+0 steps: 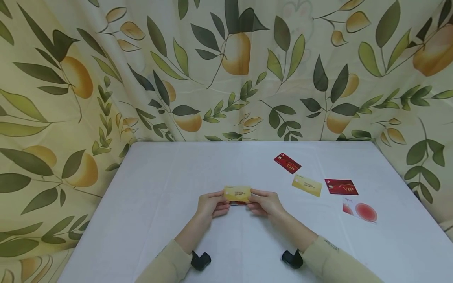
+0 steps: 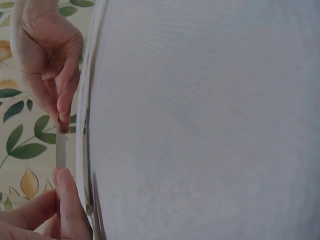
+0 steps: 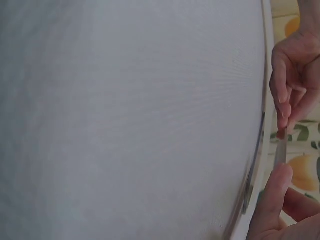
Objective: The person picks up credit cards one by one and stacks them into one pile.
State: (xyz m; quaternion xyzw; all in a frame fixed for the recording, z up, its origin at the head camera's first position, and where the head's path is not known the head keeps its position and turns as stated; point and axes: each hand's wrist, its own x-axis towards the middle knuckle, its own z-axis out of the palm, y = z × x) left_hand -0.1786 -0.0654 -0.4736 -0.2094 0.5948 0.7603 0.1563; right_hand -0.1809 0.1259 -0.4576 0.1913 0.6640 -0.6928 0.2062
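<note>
My left hand (image 1: 210, 205) and my right hand (image 1: 267, 203) pinch a gold card (image 1: 237, 193) by its two short ends, thumbs on the near side. In both wrist views the card appears edge-on, a thin pale strip (image 2: 61, 149) between the two sets of fingertips, raised off the table. Just below it in the head view, the dark reddish edge of another card (image 1: 238, 203) shows on the table; most of that one is hidden behind the gold card and the fingers.
Right of my hands lie two red VIP cards (image 1: 287, 163) (image 1: 341, 187), another gold card (image 1: 306, 185) and a white card with pink-red circles (image 1: 360, 210). They rest on a white-covered table (image 1: 159, 177). Behind it hangs a leaf-and-fruit patterned curtain (image 1: 212, 98).
</note>
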